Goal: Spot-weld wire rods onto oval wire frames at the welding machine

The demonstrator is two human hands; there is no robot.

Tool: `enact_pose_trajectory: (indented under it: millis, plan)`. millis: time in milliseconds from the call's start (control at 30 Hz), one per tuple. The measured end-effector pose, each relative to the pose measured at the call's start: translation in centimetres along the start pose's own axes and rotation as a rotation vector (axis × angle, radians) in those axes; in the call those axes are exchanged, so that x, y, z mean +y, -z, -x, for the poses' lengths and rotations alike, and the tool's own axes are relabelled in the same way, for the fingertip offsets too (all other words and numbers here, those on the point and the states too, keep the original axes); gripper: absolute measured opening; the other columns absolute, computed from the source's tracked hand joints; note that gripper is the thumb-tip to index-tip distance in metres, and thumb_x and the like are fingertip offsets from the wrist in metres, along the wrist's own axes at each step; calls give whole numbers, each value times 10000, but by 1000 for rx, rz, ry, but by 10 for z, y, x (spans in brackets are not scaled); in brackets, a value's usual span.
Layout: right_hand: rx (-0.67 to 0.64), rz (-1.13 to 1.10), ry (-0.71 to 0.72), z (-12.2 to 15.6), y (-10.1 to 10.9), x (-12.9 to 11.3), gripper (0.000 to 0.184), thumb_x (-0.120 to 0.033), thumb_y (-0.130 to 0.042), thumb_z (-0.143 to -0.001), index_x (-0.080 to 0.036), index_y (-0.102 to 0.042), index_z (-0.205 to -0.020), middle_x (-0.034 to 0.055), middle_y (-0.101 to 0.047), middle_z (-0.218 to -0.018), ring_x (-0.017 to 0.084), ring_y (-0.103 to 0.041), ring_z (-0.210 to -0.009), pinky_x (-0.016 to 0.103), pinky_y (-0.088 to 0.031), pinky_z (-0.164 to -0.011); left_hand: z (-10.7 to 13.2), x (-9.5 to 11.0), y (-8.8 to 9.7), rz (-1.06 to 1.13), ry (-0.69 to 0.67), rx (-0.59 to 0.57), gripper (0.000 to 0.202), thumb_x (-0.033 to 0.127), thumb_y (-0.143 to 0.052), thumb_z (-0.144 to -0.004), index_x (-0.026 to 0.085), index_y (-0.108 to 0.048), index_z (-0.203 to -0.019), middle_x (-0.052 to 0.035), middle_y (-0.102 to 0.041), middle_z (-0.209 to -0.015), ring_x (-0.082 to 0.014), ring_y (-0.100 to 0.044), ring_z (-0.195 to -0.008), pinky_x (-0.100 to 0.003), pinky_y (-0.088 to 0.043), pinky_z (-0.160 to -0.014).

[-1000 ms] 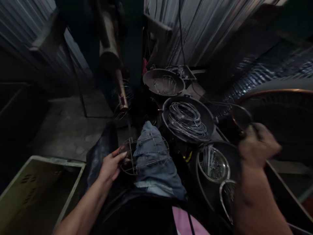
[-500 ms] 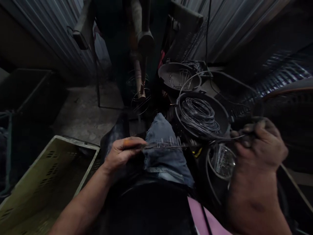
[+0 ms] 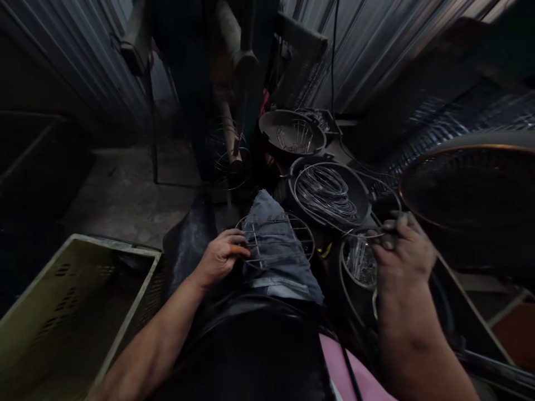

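Note:
My left hand (image 3: 223, 253) is closed on the left rim of a round wire rack (image 3: 257, 244), with an orange band around one finger. The rack lies nearly flat above denim cloth (image 3: 276, 278) on my lap, and small upright wire pieces show along its far side. My right hand (image 3: 403, 242), raised to the right, pinches a thin metal wire ring (image 3: 368, 235). That ring curves away from my fingers over the edge of a dark pan (image 3: 364, 184) holding a heap of wire rings (image 3: 326, 192). Below it, a round container (image 3: 345, 262) holds many small bent wire pieces (image 3: 361, 264).
A yellow plastic crate (image 3: 144, 295) stands at the left. Ahead is a machine with a horizontal rod (image 3: 229, 133) and wire rings hanging on it. Another pan (image 3: 267, 125) holds a wire frame. At the right is a large dark round basin (image 3: 463, 147).
The rack has turned from edge-on to nearly flat in my left hand. My right hand has moved left and slightly down with the wire ring, and the view has shifted right.

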State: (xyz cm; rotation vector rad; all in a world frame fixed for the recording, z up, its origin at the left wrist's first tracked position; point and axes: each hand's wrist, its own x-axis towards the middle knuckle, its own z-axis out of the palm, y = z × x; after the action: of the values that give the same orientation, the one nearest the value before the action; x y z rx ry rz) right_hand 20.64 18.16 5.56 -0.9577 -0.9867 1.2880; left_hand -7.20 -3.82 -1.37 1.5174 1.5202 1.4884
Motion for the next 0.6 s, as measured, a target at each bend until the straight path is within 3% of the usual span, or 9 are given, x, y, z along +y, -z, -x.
enact_pose_trajectory:
  millis: [67, 133, 233, 300, 400, 467, 600]
  plan:
    - [16, 1, -22, 2, 4, 8, 58, -132, -523, -747, -149, -558, -790, -63, -521, -520, 39, -317, -276, 212, -387, -352, 6, -13, -8, 197, 130, 117, 295, 30, -535, -670, 231, -728, -768, -55, -658, -941, -229, -538, -1028, -415, -396, -925]
    - [31, -19, -51, 7, 6, 14, 75, -120, -482, -760, -162, -542, -772, -71, -503, -484, 44, -305, -265, 211, -381, -349, 8, -17, -14, 496, 292, 334, 286, 36, -584, -625, 205, -714, -816, -54, -640, -980, -216, -571, -962, -392, -434, -879]
    - [-72, -46, -207, 21, 0, 22, 56, -119, -503, -739, -170, -508, -715, -76, -510, -491, 32, -291, -256, 217, -399, -372, 4, -16, -16, 832, 548, 598, 368, 82, -645, -610, 200, -660, -959, -49, -630, -980, -188, -603, -860, -363, -498, -751]
    - [-200, -16, -377, 35, -11, 29, 53, -149, -564, -712, -168, -522, -740, -79, -512, -499, 16, -274, -249, 198, -373, -359, 0, -17, -14, 931, 748, 572, 317, 175, -648, -672, 171, -627, -988, -69, -637, -924, -196, -623, -793, -370, -516, -675]
    - [-358, 70, -585, 52, -28, 42, 173, -218, -636, -676, -169, -559, -823, -84, -500, -488, 1, -249, -247, 165, -304, -321, -1, -20, -9, 1049, 955, 329, 273, 304, -577, -769, 118, -606, -967, -108, -652, -841, -228, -645, -724, -405, -516, -652]
    - [-405, 122, -633, 54, -35, 50, 218, -255, -665, -649, -171, -565, -823, -83, -494, -482, 2, -253, -255, 159, -279, -305, -1, -21, -7, 1111, 961, 237, 280, 318, -536, -802, 113, -595, -984, -116, -661, -835, -235, -651, -729, -410, -513, -678]
    - [-407, 210, -621, 43, -37, 62, 302, -294, -710, -583, -168, -575, -822, -80, -492, -476, 5, -260, -264, 153, -233, -275, 0, -18, -6, 1132, 932, 238, 244, 280, -524, -815, 125, -601, -987, -104, -673, -833, -220, -656, -732, -384, -521, -673]
